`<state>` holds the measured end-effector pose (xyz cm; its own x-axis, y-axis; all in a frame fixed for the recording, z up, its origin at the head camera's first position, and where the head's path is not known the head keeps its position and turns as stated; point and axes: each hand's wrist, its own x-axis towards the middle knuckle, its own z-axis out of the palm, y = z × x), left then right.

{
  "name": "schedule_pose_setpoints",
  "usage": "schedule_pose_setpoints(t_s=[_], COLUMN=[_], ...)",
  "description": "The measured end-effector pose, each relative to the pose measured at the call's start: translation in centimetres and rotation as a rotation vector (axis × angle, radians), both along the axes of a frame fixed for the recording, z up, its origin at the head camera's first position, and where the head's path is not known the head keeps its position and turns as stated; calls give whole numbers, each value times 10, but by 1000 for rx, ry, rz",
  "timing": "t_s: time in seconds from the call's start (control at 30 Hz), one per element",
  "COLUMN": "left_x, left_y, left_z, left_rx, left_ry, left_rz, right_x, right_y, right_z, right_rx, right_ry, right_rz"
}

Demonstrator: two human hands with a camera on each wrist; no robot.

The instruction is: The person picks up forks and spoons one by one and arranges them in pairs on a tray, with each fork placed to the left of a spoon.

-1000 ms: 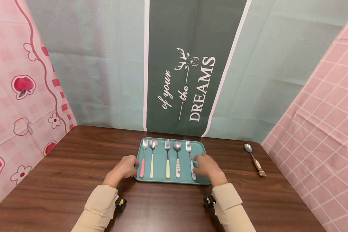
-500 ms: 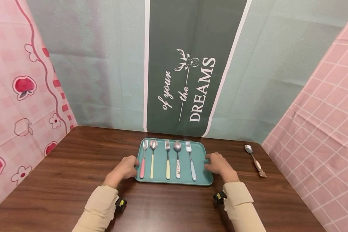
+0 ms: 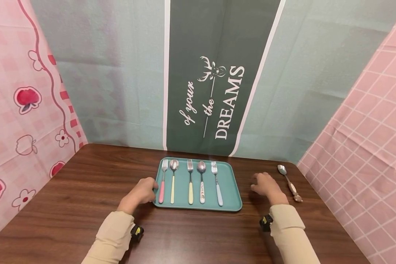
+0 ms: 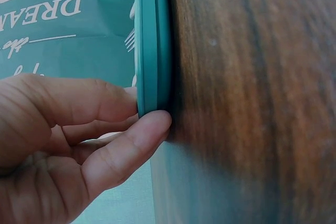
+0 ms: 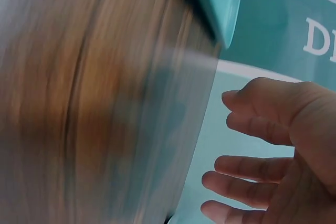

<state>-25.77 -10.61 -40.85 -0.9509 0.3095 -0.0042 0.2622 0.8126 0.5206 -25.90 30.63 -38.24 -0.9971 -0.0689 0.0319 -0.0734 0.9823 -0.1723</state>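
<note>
On the table lies a teal tray. A pink-handled fork, a spoon with a thin yellow handle, a yellow-handled fork, a spoon with a patterned white handle and a blue-handled fork lie side by side in it. My left hand pinches the tray's left rim; the left wrist view shows thumb and fingers at the rim. Between the tray and a spoon with a brown, figure-tipped handle is my right hand, fingers apart and holding nothing.
The dark wood table runs back to a hanging green-grey cloth with printed words. Pink patterned cloth hangs on the left, pink checked cloth on the right.
My right hand has moved right, from over the blue-handled fork, past the tray's right rim, towards the brown-handled spoon. The left hand stays at the tray's left rim.
</note>
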Motion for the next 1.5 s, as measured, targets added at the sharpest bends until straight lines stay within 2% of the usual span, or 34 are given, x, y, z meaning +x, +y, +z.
schedule_pose_setpoints(t_s=[0.5, 0.8, 1.03, 1.27, 1.5], left_x=[0, 0, 0, 3, 1], left_y=[0, -1, -1, -2, 0], left_z=[0, -2, -3, -1, -3], left_rx=[-7, -4, 13, 8, 9], left_ry=[7, 20, 44, 8, 47], left_rz=[-2, -6, -10, 5, -9], right_x=[5, 10, 18, 22, 22], right_y=[52, 73, 97, 117, 130], right_z=[3, 3, -4, -12, -18], right_rx=[97, 93, 93, 90, 79], right_ry=[24, 6, -3, 10, 17], right_rz=[-26, -48, -112, -74, -76])
